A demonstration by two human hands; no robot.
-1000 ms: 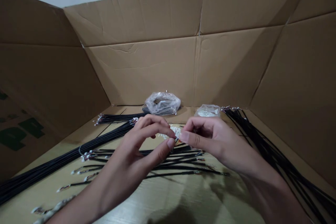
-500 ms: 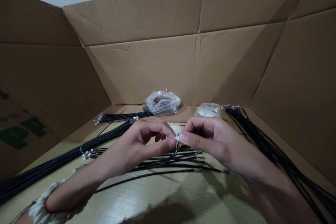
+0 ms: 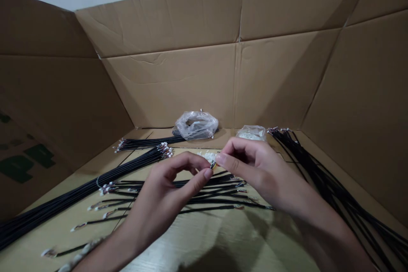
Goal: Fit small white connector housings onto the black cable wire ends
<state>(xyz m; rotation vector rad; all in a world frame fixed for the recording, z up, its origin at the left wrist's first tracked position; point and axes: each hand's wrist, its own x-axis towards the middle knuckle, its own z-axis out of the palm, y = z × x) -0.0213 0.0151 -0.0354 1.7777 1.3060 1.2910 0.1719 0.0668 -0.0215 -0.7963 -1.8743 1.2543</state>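
Note:
My left hand and my right hand meet fingertip to fingertip above the wooden table. Both pinch the coloured wire end of a thin black cable, where a small white connector sits. Under my hands lies a loose row of several black cables with white connector ends. A small heap of white connectors lies just behind my fingers, partly hidden.
Tall cardboard walls fence the table on three sides. A long cable bundle runs along the left, another along the right. A crumpled clear bag and a small bag of white parts sit at the back.
My left forearm swung back inward and its wrist dropped out of view. Both hands rose slightly, still pinched together at the cable end.

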